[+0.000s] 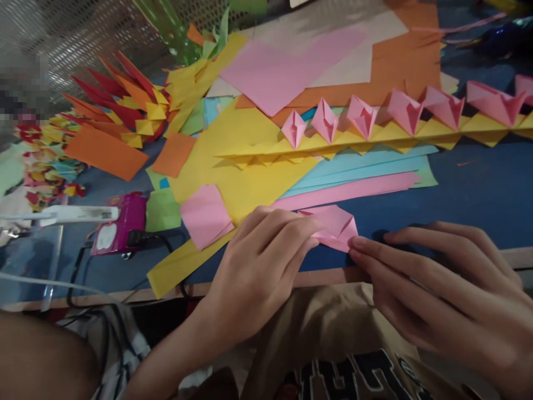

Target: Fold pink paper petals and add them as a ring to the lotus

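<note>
- Left fingers (293, 228): bent and clamped on the left end of the folded pink paper (335, 219).
- Right fingers (393, 261): two fingertips together on that paper's right corner, another finger spread apart from them.
- The folded pink paper lies between both sets of fingers, over the blue tabletop (478, 194).
- Just beyond the left fingers: a pink strip (353, 188), then light-blue paper (353, 166).
- Left of the left fingers: pink squares (206, 216), with a purple box (133, 214) farther out.
- Beyond both sets of fingers: a zigzag yellow strip (347, 147) with a row of pink folded pieces (402, 105) along it.
- Farthest from the fingers, up and left: red and orange spikes (120, 94) and a green bottle (175, 36).
</note>
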{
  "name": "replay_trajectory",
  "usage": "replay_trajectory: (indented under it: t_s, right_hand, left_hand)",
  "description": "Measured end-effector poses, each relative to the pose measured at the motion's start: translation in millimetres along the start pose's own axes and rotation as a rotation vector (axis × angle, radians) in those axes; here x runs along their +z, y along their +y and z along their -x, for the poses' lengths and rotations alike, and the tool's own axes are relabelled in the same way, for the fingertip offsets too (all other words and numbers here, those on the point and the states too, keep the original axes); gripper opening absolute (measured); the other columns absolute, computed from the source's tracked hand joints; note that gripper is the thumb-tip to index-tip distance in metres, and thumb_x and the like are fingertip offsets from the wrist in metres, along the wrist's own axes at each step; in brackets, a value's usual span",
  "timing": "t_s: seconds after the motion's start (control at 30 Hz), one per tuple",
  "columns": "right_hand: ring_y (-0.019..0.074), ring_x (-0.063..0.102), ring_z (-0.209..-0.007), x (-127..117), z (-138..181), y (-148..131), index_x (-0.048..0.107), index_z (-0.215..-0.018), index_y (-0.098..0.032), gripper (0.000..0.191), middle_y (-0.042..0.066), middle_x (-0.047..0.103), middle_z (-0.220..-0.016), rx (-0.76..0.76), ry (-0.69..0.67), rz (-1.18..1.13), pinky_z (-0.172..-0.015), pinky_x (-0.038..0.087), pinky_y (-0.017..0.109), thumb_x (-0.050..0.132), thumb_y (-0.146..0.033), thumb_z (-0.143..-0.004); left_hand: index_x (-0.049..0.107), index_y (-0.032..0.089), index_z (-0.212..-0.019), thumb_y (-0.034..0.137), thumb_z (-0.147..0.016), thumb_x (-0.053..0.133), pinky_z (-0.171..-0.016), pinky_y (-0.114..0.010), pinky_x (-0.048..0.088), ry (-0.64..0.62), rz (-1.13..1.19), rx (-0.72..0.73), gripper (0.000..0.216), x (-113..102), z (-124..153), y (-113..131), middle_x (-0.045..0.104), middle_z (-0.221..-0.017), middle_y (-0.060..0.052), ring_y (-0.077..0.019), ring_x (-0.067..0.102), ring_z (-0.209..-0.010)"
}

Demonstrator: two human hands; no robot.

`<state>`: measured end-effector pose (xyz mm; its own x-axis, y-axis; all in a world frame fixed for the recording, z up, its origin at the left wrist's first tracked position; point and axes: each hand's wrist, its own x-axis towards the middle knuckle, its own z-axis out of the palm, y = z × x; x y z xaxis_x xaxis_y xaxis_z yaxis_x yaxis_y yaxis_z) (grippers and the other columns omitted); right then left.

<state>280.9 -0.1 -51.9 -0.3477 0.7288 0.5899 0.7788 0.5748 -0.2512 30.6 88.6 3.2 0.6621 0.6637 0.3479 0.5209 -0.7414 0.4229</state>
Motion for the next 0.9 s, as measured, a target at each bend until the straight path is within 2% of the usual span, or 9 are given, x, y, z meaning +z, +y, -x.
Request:
replay_trajectory:
  t_s: [0.17,0.33,0.57,0.7,0.8,0.9]
  right_hand:
    - [0.0358,0.071,-0.107,-1,-1,-1,0.081,-0.125,-0.014,0.036,0.002,0.080,-0.131,0.003,0.007,-0.009,-0.095,0.053,0.059,0.078,-0.011,-0.089]
    - [0.0357,0.072,-0.106,-3,0,-1,0.081,-0.125,-0.015,0.037,0.000,0.079,-0.134,0.013,-0.022,-0.014,-0.095,0.052,0.061,0.078,-0.010,-0.089]
    - [0.0338,0.073,-0.110,-2,4,-2,0.079,-0.130,-0.015,0.041,0.001,0.079,-0.135,0.019,-0.013,0.001,-0.098,0.053,0.059,0.080,-0.012,-0.090]
    - [0.0341,0.072,-0.110,-4,1,-2,0.078,-0.131,-0.014,0.039,0.001,0.079,-0.134,0.022,-0.025,0.003,-0.097,0.053,0.059,0.078,-0.012,-0.092]
    - [0.0351,0.072,-0.107,-4,-2,-2,0.079,-0.126,-0.012,0.036,0.002,0.081,-0.130,0.001,-0.019,0.017,-0.094,0.054,0.059,0.078,-0.011,-0.091]
    - [0.0362,0.071,-0.106,-2,-3,0,0.079,-0.124,-0.011,0.032,0.003,0.081,-0.128,-0.017,0.002,0.020,-0.091,0.054,0.059,0.078,-0.011,-0.091]
  left_hand:
    - [0.068,0.022,-0.121,0.010,-0.106,0.062,-0.098,-0.031,0.054,-0.115,0.084,-0.025,0.020,-6,-12,-4,0.076,-0.110,-0.001,-0.0144,0.067,-0.104]
    - [0.068,0.023,-0.117,0.009,-0.103,0.062,-0.094,-0.028,0.052,-0.199,0.124,-0.177,0.021,-4,-14,-4,0.076,-0.113,0.002,-0.0130,0.066,-0.105]
    - [0.065,0.024,-0.106,0.012,-0.102,0.061,-0.088,-0.028,0.051,-0.191,0.096,-0.273,0.013,-3,-15,0,0.072,-0.104,0.004,-0.0115,0.066,-0.096]
    - [0.063,0.023,-0.104,0.013,-0.103,0.061,-0.084,-0.030,0.050,-0.188,0.050,-0.270,0.010,-3,-15,2,0.070,-0.100,0.004,-0.0126,0.065,-0.092]
    - [0.065,0.020,-0.101,0.012,-0.104,0.061,-0.083,-0.033,0.050,-0.101,-0.082,-0.194,0.009,0,-10,6,0.071,-0.100,0.000,-0.0165,0.065,-0.095]
    - [0.073,0.016,-0.111,0.014,-0.103,0.066,-0.091,-0.038,0.052,0.006,-0.242,0.127,0.011,7,5,10,0.078,-0.114,-0.004,-0.0215,0.068,-0.109]
